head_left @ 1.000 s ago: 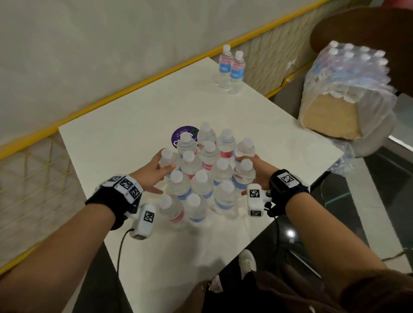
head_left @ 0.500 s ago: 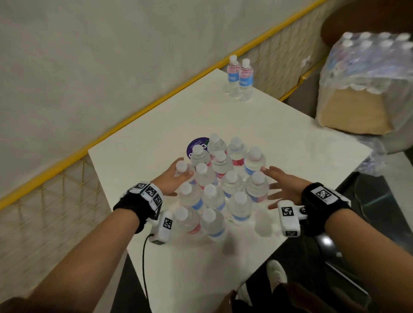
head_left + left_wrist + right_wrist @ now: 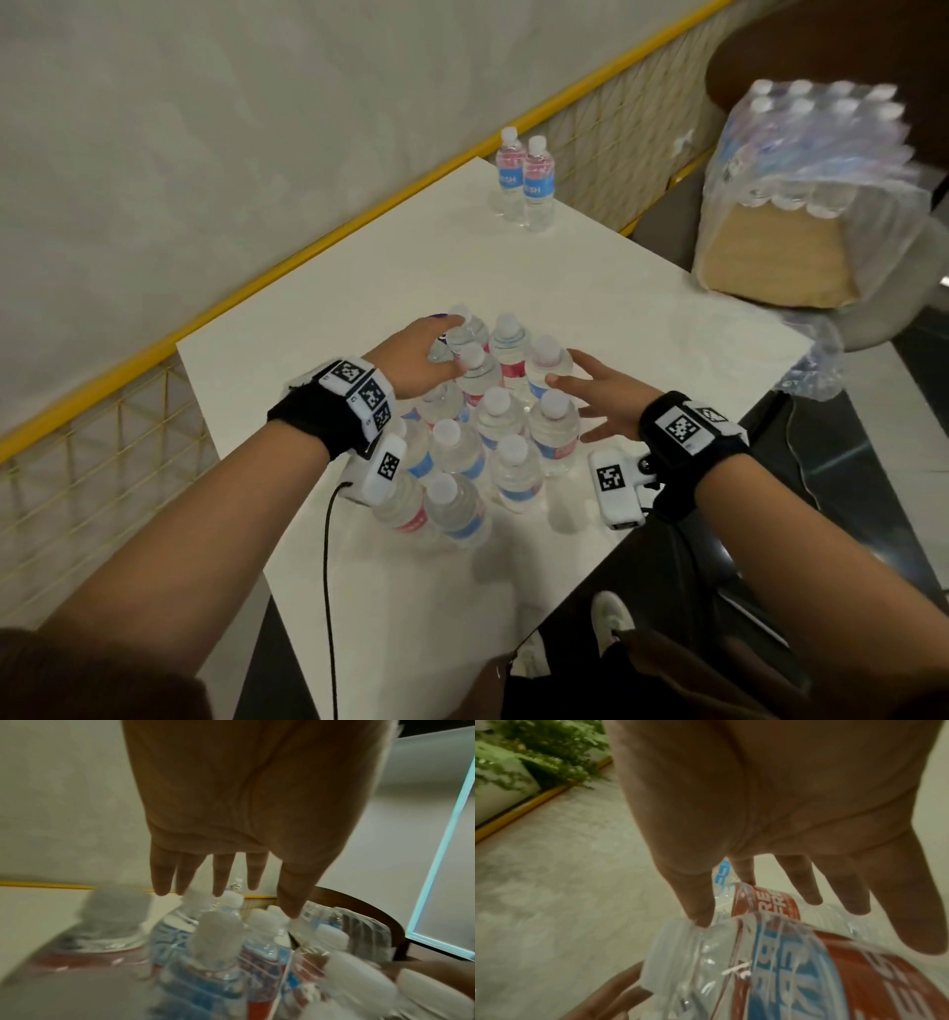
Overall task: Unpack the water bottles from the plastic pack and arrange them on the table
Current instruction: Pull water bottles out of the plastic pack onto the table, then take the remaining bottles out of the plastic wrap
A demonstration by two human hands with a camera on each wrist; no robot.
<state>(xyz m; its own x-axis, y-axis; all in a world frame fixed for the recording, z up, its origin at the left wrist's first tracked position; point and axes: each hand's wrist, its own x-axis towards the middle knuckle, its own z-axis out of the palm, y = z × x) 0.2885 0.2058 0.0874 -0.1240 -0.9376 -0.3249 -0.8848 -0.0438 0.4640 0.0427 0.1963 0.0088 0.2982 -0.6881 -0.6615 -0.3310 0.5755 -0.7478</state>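
Several small clear water bottles with white caps and red or blue labels stand packed together mid-table. My left hand reaches over the cluster's far left part. In the left wrist view this hand hovers with straight, spread fingers just above the caps. My right hand is at the cluster's right side with fingers spread, holding nothing. In the right wrist view its fingers are straight, next to a blue-labelled bottle. The plastic pack of wrapped bottles sits to the right, off the table.
Two more bottles stand at the far corner of the white table. The pack rests on a chair, with crumpled plastic wrap below it by the table's right edge. A yellow rail and a wall run along the left.
Both hands came off the sides of the cluster. The left hand rose and moved forward over the far bottles. The right hand drew back slightly and spread its fingers.
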